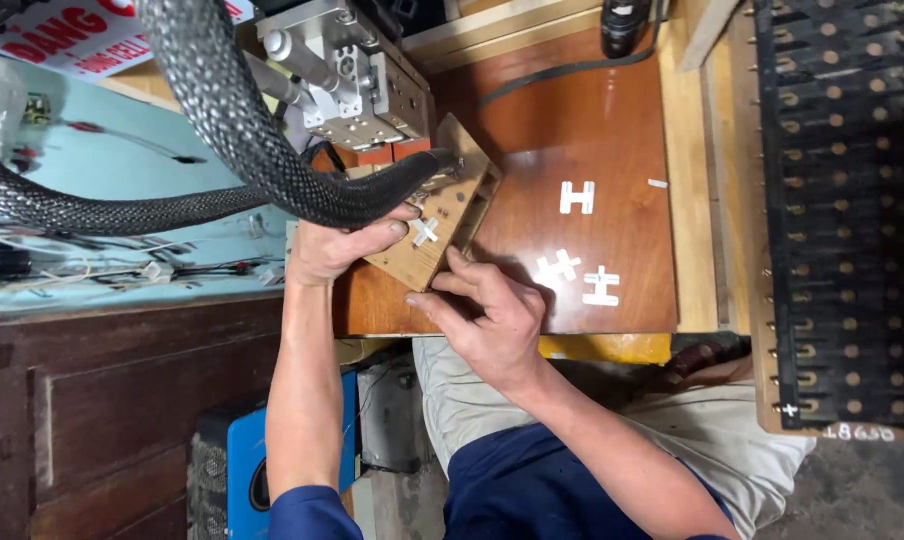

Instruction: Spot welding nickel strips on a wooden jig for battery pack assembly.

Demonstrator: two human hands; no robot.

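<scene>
Two hands meet on one small wooden block (442, 225) at the near edge of the desk (612, 130). I see my left hand (337, 250) curled around the block's left side, thumb pressed beside a white cross-shaped piece (425, 231) lying on its top face. My right hand (492, 320) rests against the block's lower edge, fingers bent, one fingertip touching the wood just right of the cross. Three more white pieces (577, 197) lie loose on the desk to the right. A thick braided hose (222, 110) arcs above the block from a metal fixture (357, 85).
</scene>
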